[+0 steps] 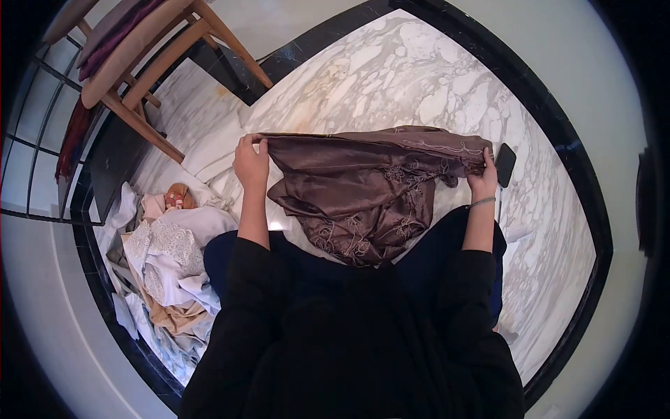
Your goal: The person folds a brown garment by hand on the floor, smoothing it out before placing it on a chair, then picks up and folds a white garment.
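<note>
A brown satiny cloth (pixel 349 181) with pale stitched floral patterns is stretched between my two hands above the marble floor. My left hand (pixel 251 162) pinches its upper left corner between thumb and fingers. At the upper right corner, my right hand (pixel 483 174) grips the folded edge, with a bracelet on that wrist. The top edge runs nearly straight between the hands, while the lower part hangs in loose folds down to my lap.
A pile of white, beige and light blue cloths (pixel 171 258) lies on the floor at the left. A wooden chair (pixel 146 87) stands at the upper left. Beside my right hand, a dark phone-like object (pixel 507 165) rests on the marble floor (pixel 433 77).
</note>
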Available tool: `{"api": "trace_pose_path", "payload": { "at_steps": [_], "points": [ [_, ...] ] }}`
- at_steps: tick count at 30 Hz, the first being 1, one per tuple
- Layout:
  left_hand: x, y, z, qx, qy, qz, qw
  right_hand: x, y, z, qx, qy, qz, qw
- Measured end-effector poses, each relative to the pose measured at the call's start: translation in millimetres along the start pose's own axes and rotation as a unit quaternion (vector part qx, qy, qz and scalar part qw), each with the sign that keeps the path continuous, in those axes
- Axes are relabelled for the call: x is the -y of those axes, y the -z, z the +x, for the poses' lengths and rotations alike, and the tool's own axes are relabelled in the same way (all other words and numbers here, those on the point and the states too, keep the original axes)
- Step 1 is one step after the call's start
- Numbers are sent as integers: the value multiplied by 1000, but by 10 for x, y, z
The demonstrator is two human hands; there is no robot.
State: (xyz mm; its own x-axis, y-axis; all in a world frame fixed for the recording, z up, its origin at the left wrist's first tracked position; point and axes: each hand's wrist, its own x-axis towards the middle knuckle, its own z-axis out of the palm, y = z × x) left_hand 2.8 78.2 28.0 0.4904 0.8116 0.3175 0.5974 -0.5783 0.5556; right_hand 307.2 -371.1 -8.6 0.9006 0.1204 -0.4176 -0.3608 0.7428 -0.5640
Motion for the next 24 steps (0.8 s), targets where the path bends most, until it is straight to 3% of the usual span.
{"api": "trace_pose_path", "payload": {
  "at_steps": [7,10,11,13,15,17,20,23,24],
  "points": [
    [0,7,21,-32,19,-86,996,-60,219,202,8,-10,-46,999],
    [26,-16,39,-46,11,-153,987,-59,177,135,-4,34,-93,995],
    [54,-26,46,-47,6,-153,987,-75,68,28,-68,67,-139,986],
    [104,-49,55,-49,-3,-152,987,-106,-228,-265,-195,130,-228,945],
    [75,-18,33,-38,3,-153,988,-93,-60,-66,-224,260,-291,893],
    [51,-3,30,-31,4,-150,988,-51,-161,-156,-382,307,-409,770],
    [45,-9,30,-26,-3,-146,989,76,-357,-450,-337,405,-565,635],
    [40,-19,28,-23,-8,-152,988,166,177,70,-46,439,-584,681],
    [54,-32,31,-22,-9,-153,988,65,200,136,6,407,-578,707]
  ]
}}
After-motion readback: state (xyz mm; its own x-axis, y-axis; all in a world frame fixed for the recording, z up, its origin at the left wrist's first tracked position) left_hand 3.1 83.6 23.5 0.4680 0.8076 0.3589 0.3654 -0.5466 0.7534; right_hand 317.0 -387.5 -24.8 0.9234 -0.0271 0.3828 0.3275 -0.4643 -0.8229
